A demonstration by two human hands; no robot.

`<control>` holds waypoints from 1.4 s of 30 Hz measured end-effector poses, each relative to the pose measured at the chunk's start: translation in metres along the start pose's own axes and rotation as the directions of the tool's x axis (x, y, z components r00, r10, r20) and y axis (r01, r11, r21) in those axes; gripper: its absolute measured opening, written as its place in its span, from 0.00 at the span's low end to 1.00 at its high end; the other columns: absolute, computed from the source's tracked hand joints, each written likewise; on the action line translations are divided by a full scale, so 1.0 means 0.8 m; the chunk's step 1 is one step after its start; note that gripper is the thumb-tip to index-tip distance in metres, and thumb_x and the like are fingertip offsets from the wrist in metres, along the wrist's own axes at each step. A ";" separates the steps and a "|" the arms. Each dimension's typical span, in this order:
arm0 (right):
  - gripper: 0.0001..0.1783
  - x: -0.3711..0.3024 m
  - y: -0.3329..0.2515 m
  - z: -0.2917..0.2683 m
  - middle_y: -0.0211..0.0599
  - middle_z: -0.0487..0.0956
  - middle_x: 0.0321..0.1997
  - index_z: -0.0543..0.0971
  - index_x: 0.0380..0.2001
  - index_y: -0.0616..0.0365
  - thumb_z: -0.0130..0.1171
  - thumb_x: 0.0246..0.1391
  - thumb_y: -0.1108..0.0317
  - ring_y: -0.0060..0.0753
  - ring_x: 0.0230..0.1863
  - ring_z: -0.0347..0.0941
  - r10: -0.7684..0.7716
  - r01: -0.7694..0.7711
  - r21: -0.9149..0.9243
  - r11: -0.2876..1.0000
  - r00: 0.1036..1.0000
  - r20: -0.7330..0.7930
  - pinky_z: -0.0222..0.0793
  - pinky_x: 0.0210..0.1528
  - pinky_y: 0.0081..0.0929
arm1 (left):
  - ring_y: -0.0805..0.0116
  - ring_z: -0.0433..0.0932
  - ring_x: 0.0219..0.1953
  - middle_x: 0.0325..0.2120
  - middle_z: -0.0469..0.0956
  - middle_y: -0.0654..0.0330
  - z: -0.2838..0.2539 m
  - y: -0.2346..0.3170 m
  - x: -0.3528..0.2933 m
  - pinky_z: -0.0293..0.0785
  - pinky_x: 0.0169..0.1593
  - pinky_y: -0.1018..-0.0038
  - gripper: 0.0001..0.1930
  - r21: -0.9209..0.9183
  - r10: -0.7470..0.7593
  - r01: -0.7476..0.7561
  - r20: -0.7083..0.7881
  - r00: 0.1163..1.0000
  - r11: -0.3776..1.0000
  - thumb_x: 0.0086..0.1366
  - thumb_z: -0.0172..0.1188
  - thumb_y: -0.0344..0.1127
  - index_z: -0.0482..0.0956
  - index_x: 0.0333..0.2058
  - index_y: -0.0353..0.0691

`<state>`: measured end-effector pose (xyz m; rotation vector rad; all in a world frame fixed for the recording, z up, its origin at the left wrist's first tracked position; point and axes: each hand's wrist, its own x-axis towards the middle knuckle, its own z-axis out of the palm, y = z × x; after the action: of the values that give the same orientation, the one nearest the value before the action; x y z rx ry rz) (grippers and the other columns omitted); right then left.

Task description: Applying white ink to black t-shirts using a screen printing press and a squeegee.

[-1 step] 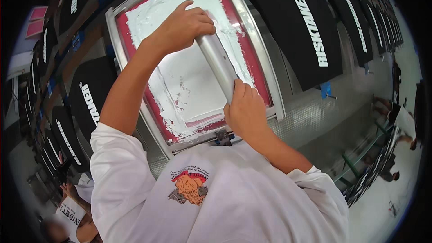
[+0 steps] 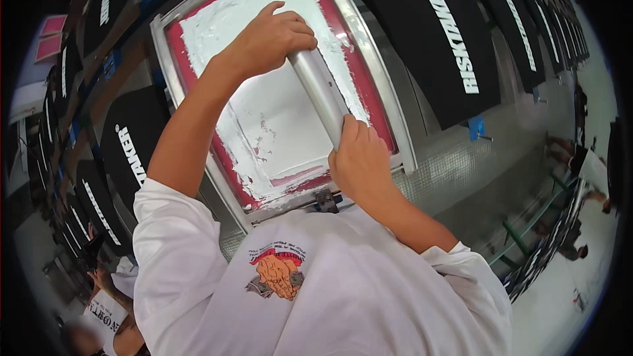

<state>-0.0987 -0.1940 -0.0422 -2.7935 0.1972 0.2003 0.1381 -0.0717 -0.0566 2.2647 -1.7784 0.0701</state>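
A squeegee with a long silver metal handle (image 2: pixel 318 89) lies slantwise across a printing screen in a metal frame (image 2: pixel 389 109). My left hand (image 2: pixel 277 39) is wrapped over its far end, the thumb side hidden beneath. Lower down, my right hand (image 2: pixel 359 161) grips the near end, fingers curled over the handle. Thick white ink (image 2: pixel 224 16) coats the far and side parts of the mesh, with ragged edges against a red border (image 2: pixel 379 122). A thinner whitish area (image 2: pixel 273 115) shows left of the squeegee, with darker specks in it. The blade's edge is hidden.
Black fabric panels with white lettering lie on boards to the right (image 2: pixel 438 39) and left (image 2: pixel 132 135). A clamp (image 2: pixel 325 201) sits at the screen's near edge. Blue brackets (image 2: pixel 476 127) stick out along the table. Another person (image 2: pixel 109 310) is at lower left; people stand far right.
The screen, table and panels sit slightly farther left and up in the picture. Both hands keep the same hold on the squeegee.
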 end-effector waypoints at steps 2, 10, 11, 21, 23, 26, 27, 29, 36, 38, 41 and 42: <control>0.21 -0.010 0.009 0.005 0.42 0.70 0.35 0.66 0.42 0.65 0.55 0.41 0.74 0.39 0.35 0.69 0.029 -0.033 -0.088 0.996 0.999 -0.045 0.65 0.33 0.33 | 0.70 0.73 0.48 0.37 0.79 0.71 0.019 0.008 0.015 0.60 0.60 0.55 0.17 -0.005 0.043 -0.044 -0.041 0.998 0.999 0.47 0.59 0.19 0.80 0.35 0.49; 0.32 -0.027 0.013 0.040 0.46 0.70 0.38 0.62 0.51 0.70 0.58 0.40 0.73 0.41 0.39 0.69 0.103 -0.098 -0.165 0.982 0.994 0.027 0.66 0.36 0.37 | 0.70 0.73 0.47 0.38 0.79 0.71 0.069 0.029 -0.003 0.61 0.58 0.56 0.14 -0.066 0.054 -0.058 -0.070 0.996 0.996 0.50 0.58 0.23 0.80 0.35 0.49; 0.31 -0.027 0.007 0.041 0.49 0.70 0.37 0.61 0.50 0.72 0.57 0.41 0.73 0.45 0.37 0.70 0.071 -0.064 -0.104 0.993 0.996 0.059 0.67 0.36 0.39 | 0.70 0.73 0.47 0.38 0.79 0.70 0.065 0.026 -0.012 0.61 0.58 0.56 0.14 -0.071 0.041 -0.043 -0.027 0.999 0.997 0.49 0.58 0.23 0.80 0.35 0.49; 0.22 0.100 -0.010 -0.032 0.42 0.79 0.36 0.75 0.45 0.52 0.50 0.44 0.80 0.44 0.39 0.75 -0.500 0.494 0.075 0.866 0.851 0.162 0.69 0.42 0.42 | 0.51 0.78 0.33 0.27 0.78 0.52 -0.094 0.127 -0.179 0.73 0.38 0.58 0.15 0.071 -0.730 0.727 0.122 0.673 0.683 0.47 0.54 0.21 0.76 0.36 0.40; 0.20 0.142 -0.027 -0.031 0.37 0.80 0.37 0.78 0.41 0.51 0.50 0.44 0.82 0.39 0.41 0.75 -0.721 0.723 -0.043 0.690 0.691 0.050 0.66 0.47 0.39 | 0.48 0.78 0.32 0.29 0.78 0.50 -0.079 0.198 -0.201 0.73 0.38 0.57 0.17 0.069 -0.884 0.883 0.095 0.458 0.464 0.46 0.56 0.23 0.73 0.38 0.39; 0.10 0.191 -0.068 -0.005 0.22 0.81 0.35 0.80 0.32 0.46 0.53 0.49 0.74 0.29 0.43 0.73 -0.927 0.912 -0.176 0.371 0.373 -0.023 0.63 0.55 0.39 | 0.44 0.77 0.29 0.27 0.77 0.46 -0.040 0.287 -0.196 0.74 0.35 0.55 0.17 0.009 -0.979 0.986 0.119 0.164 0.167 0.48 0.59 0.28 0.67 0.38 0.38; 0.10 0.199 -0.084 0.004 0.21 0.81 0.35 0.80 0.33 0.44 0.53 0.50 0.73 0.28 0.45 0.73 -0.968 0.959 -0.167 0.231 0.244 0.061 0.61 0.57 0.38 | 0.44 0.77 0.28 0.26 0.77 0.45 -0.027 0.305 -0.189 0.75 0.34 0.55 0.17 -0.021 -0.988 0.995 0.122 0.098 0.096 0.48 0.60 0.29 0.67 0.37 0.36; 0.09 0.215 -0.104 0.025 0.20 0.80 0.39 0.79 0.33 0.42 0.53 0.50 0.71 0.27 0.49 0.71 -0.987 0.989 -0.144 0.040 0.062 0.148 0.58 0.62 0.37 | 0.44 0.78 0.27 0.25 0.76 0.44 -0.006 0.319 -0.171 0.75 0.33 0.55 0.17 -0.061 -0.993 0.998 0.117 0.024 0.017 0.48 0.61 0.31 0.66 0.37 0.35; 0.09 0.237 -0.089 0.067 0.25 0.78 0.38 0.78 0.32 0.49 0.55 0.45 0.72 0.28 0.47 0.71 -0.993 0.998 0.070 -0.005 -0.013 0.115 0.61 0.56 0.33 | 0.42 0.77 0.27 0.26 0.74 0.39 0.044 0.319 -0.135 0.75 0.33 0.54 0.18 -0.261 -0.992 0.962 0.112 -0.055 -0.083 0.50 0.61 0.34 0.65 0.35 0.30; 0.08 0.250 -0.085 0.045 0.24 0.79 0.37 0.79 0.32 0.48 0.53 0.47 0.72 0.27 0.46 0.72 -0.989 0.999 0.046 -0.018 -0.024 0.145 0.63 0.55 0.32 | 0.40 0.77 0.27 0.26 0.74 0.39 0.036 0.314 -0.128 0.74 0.33 0.54 0.18 -0.407 -0.984 0.912 0.179 0.023 -0.053 0.51 0.60 0.34 0.65 0.34 0.29; 0.07 0.288 -0.101 0.014 0.28 0.80 0.34 0.79 0.31 0.50 0.55 0.47 0.73 0.32 0.44 0.75 -0.935 0.998 -0.062 -0.002 0.020 0.353 0.65 0.54 0.35 | 0.39 0.76 0.27 0.24 0.75 0.38 0.017 0.274 -0.134 0.74 0.35 0.53 0.16 -0.499 -0.985 0.866 0.164 0.062 -0.028 0.51 0.59 0.33 0.66 0.33 0.28; 0.08 0.304 -0.113 0.006 0.28 0.80 0.35 0.79 0.32 0.50 0.55 0.47 0.73 0.32 0.44 0.75 -0.945 0.998 -0.068 -0.020 0.003 0.328 0.66 0.54 0.35 | 0.40 0.77 0.26 0.23 0.75 0.39 0.010 0.254 -0.136 0.75 0.35 0.53 0.15 -0.501 -0.983 0.865 0.172 0.068 -0.028 0.51 0.58 0.32 0.65 0.33 0.28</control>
<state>0.1533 -0.1349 -0.0569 -2.2988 -2.0453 0.1025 -0.0851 -0.0147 -0.0502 2.3368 0.2894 -0.3361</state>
